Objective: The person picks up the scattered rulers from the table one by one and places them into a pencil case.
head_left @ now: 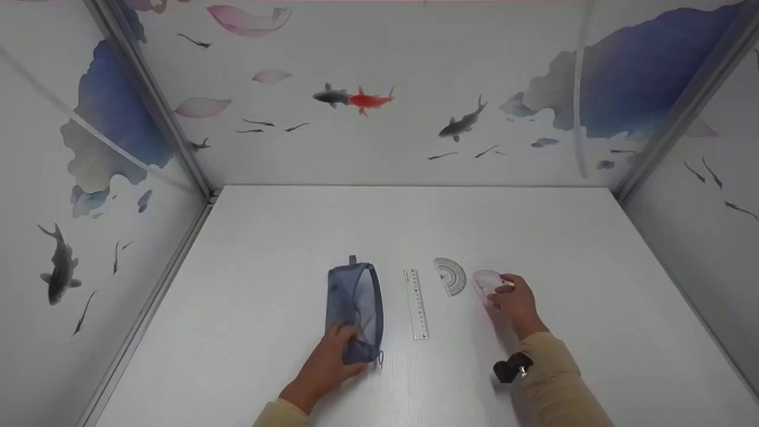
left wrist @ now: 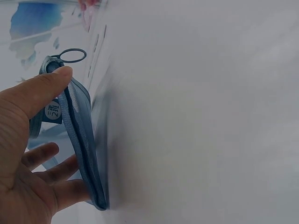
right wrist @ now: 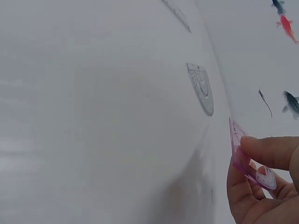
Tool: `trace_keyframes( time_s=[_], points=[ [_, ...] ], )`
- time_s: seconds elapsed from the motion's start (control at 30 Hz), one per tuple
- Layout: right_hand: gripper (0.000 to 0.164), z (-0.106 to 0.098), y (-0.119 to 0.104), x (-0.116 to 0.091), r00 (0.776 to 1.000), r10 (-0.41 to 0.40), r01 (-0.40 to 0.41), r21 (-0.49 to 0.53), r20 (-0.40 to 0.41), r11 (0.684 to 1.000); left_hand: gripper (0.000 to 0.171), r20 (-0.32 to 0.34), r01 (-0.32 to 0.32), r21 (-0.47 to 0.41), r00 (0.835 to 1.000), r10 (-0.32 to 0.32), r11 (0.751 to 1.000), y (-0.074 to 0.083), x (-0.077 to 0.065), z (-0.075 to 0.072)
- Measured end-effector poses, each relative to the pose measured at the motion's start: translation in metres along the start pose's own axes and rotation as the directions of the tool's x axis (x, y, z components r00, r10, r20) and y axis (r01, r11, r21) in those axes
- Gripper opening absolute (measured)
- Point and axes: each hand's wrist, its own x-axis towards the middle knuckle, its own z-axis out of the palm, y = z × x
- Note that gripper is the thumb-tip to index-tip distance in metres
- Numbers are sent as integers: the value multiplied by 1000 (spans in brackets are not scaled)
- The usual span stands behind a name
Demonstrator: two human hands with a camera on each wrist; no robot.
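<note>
My left hand holds the near end of a blue mesh pencil case. In the left wrist view, my thumb lies on the zipped edge beside the pull ring, with the other fingers against the case. The mouth of the case gapes along its right side. Over at the right, my right hand pinches a pink see-through protractor between thumb and fingers, tilted above the table. Between the hands lie a clear straight ruler and a clear protractor, both flat.
The white table is walled at the back and both sides by panels printed with fish and petals. A black object with a metal bit sits at my right cuff. Metal posts stand at the back corners.
</note>
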Motion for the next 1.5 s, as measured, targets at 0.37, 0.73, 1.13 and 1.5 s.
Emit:
trace_keyframes(
  time_s=[0.37, 0.73, 1.13, 1.5],
  points=[
    [62, 16, -10, -7, 999, 40, -39, 76, -6, 996, 59, 2, -7, -5, 1000, 7, 1000, -3, 0, 1],
    [62, 33, -18, -13, 998, 56, -58, 130, 14, 990, 56, 0, -15, 1, 1000, 15, 1000, -4, 1, 1],
    [62, 49, -29, -18, 999, 42, -46, 167, 32, 985, 56, 1, -19, -4, 1000, 19, 1000, -4, 3, 0],
    [60, 71, -37, -21, 999, 20, -27, 172, 41, 985, 54, 0, -29, -10, 1000, 29, 1000, -6, 3, 1]
  ],
)
